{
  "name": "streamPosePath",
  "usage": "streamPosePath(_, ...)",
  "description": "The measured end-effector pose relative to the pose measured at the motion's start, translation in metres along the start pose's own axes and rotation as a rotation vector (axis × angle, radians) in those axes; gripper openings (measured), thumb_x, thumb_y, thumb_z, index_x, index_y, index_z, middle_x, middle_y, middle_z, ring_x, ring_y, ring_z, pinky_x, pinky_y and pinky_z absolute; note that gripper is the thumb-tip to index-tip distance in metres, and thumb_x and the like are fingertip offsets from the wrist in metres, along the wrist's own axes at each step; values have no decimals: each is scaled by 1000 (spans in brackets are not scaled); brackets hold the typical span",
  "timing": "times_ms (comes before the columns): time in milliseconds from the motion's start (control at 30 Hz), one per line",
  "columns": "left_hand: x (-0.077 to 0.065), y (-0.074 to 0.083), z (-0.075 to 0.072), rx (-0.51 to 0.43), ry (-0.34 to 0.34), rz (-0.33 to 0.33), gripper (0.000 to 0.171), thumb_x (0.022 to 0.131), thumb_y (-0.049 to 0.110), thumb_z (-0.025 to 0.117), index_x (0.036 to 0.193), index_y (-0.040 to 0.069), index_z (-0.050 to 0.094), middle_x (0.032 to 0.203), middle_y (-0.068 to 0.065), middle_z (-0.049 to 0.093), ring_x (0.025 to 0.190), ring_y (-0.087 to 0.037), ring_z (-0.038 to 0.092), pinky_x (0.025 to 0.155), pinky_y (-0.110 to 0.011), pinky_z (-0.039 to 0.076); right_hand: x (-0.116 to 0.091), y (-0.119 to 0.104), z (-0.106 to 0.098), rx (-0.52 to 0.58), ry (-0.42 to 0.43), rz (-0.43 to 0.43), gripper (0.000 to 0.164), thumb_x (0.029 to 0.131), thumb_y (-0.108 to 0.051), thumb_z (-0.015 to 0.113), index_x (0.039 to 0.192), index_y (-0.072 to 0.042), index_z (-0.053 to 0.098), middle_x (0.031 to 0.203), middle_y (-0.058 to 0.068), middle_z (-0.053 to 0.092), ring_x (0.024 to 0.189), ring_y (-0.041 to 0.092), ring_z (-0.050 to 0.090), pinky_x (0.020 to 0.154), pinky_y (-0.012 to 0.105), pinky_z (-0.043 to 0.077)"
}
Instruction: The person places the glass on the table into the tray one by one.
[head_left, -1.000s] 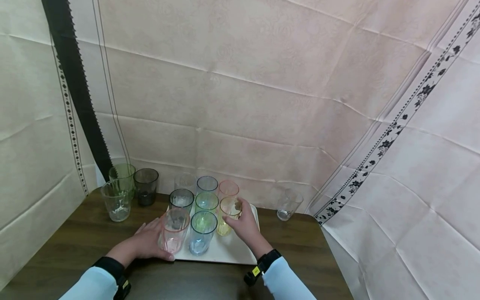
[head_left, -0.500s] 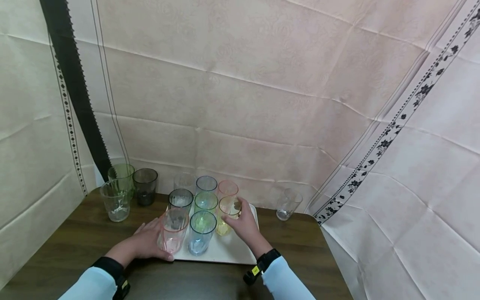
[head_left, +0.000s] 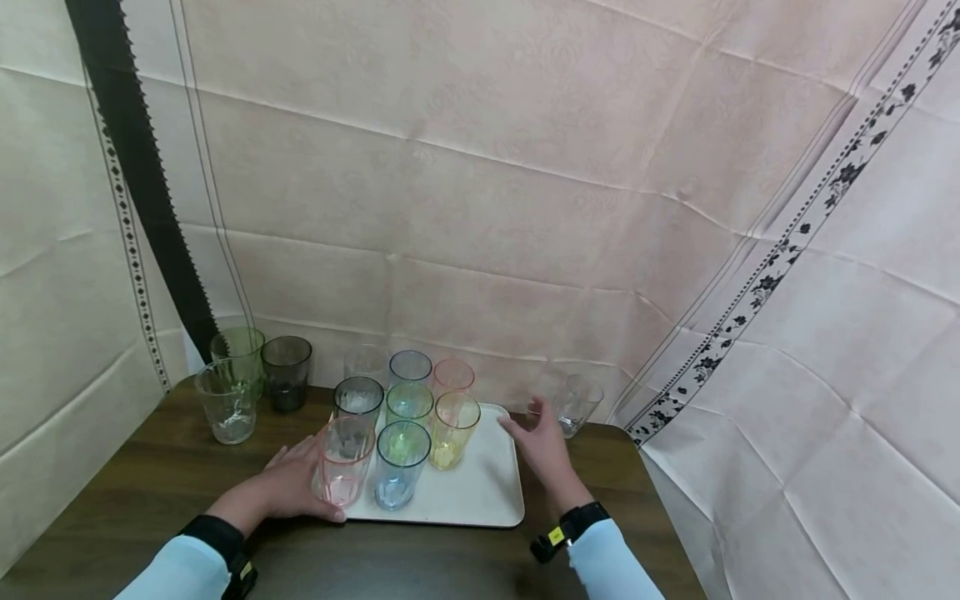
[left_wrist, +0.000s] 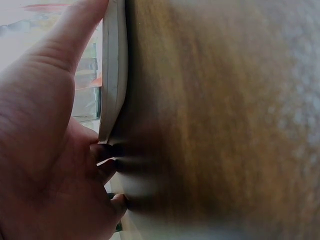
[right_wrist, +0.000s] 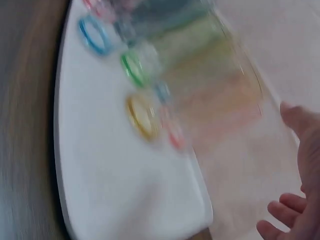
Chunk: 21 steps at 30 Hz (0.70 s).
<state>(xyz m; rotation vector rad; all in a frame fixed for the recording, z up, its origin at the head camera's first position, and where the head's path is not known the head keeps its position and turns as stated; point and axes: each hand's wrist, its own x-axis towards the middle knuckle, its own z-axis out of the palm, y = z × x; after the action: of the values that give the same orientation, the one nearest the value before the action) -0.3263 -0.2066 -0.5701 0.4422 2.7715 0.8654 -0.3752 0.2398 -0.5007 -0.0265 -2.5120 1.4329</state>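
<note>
In the head view my left hand [head_left: 288, 487] holds the near left corner of a white tray [head_left: 487, 492], its thumb along the front edge; the left wrist view shows fingertips down at the table beside the tray. Glass tumblers stand upright on the tray: a pink one [head_left: 345, 471] by my left hand, a blue one [head_left: 400, 471], a green one [head_left: 409, 404], a yellow one [head_left: 453, 433] and several behind. My right hand [head_left: 543, 446] is right of the tray, fingers loosely spread, close to a clear glass [head_left: 577, 408]. In the right wrist view it touches nothing.
On the left of the wooden table [head_left: 135, 483] stand a clear glass [head_left: 228, 408], a green glass [head_left: 247, 342] and a dark grey glass [head_left: 287, 375]. A pale patterned cloth [head_left: 480, 208] hangs behind the table.
My right hand has let go of the yellow glass and moved right, past the tray's edge towards the clear glass. The yellow glass stays on the tray. My left hand keeps its place.
</note>
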Motion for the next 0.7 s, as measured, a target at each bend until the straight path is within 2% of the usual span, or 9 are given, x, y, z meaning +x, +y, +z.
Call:
streamPosePath(200, 1, -1, 1, 2, 0, -6, 148, 73, 68, 97, 170, -11, 18, 173, -42, 22, 159, -64, 18, 124, -83, 10, 14, 40, -43, -81, 185, 115, 93, 95, -48, 88, 156, 5, 43, 145, 29, 52, 132, 45, 56, 106, 58, 52)
streamPosePath(333, 1, 1, -1, -4, 0, -10, 148, 73, 67, 98, 171, -10, 18, 173, -42, 22, 159, -64, 18, 124, -83, 9, 29, 59, -65, -137, 254, 209, 93, 97, -47, 85, 157, 7, 38, 147, 31, 48, 128, 45, 55, 105, 60, 52)
streamPosePath(500, -1, 3, -2, -2, 6, 0, 148, 73, 65, 99, 169, -12, 18, 171, -44, 23, 158, -66, 18, 124, -84, 10, 53, 73, -81, -138, 238, 276, 105, 98, -50, 84, 166, 6, 27, 157, 33, 40, 143, 50, 48, 118, 64, 46)
streamPosePath(700, 0, 3, -1, 2, 10, 2, 147, 72, 66, 98, 170, -11, 19, 171, -42, 24, 158, -64, 19, 124, -83, 11, 79, 79, -92, -93, 165, 239, 119, 94, -57, 86, 173, -1, 16, 168, 34, 33, 154, 51, 39, 124, 66, 39)
